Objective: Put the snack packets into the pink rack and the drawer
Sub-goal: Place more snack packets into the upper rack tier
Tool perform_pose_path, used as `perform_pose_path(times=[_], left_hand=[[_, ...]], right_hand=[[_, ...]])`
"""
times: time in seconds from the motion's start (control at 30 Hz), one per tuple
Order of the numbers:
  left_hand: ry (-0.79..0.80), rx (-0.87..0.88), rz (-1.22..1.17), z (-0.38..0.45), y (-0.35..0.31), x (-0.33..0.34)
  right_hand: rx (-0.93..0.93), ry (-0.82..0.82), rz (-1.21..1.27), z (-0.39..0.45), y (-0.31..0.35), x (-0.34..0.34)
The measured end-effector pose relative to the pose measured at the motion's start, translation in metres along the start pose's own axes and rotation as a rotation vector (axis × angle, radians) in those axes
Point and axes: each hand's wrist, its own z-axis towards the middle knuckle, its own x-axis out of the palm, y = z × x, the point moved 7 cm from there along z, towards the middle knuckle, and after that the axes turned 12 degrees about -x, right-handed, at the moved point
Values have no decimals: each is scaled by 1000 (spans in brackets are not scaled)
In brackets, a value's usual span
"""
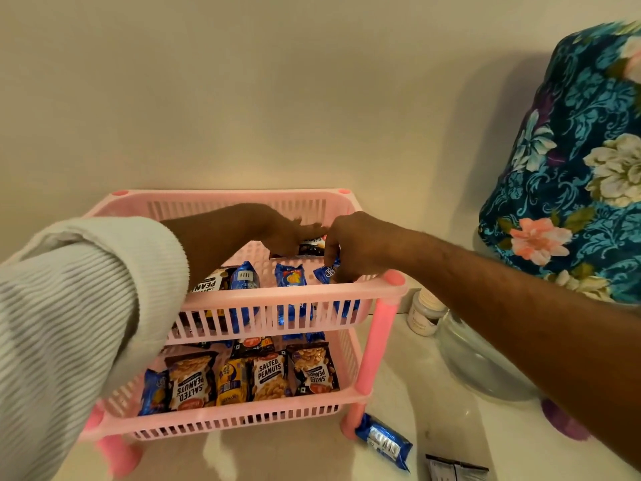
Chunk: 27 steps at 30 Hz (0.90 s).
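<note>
A two-tier pink rack point(277, 300) stands against the wall. Its lower tier holds several salted peanut packets point(268, 376) and blue biscuit packets. In the upper tier stand a peanut packet and blue packets point(290, 282). My right hand point(353, 244) reaches over the front right corner of the top tier, fingers pinched on a small blue packet point(329, 270). My left hand point(277, 230), in a white ribbed sleeve, is deep in the top tier, touching a dark packet point(310, 246) at the back. The drawer is not in view.
A blue packet point(385, 442) and a dark packet point(454, 470) lie on the white counter in front of the rack's right leg. A small white jar point(425, 314), a clear glass container point(482, 359) and a floral-covered object point(582, 161) stand to the right.
</note>
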Motion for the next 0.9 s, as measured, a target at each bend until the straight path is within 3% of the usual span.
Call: perform_pose_path(times=[0.27,0.5,0.6,0.7,0.9], left_hand=[[3,11,104,-3,6,6],[-55,-84,-241,-42,25,-10],[-172,-126,-353,-74,41,-24],[-379,-132,-408,-112,48,-38],[-818,13,-566,-207,12,-43]], right_hand=[[39,15,30,-1,-2,2],[72,-42,52,-8,10,-12],[74,-106,34,-18,18,-21],[75,-275,35,-35,22,-32],[116,-840,135,-108,31,-43]])
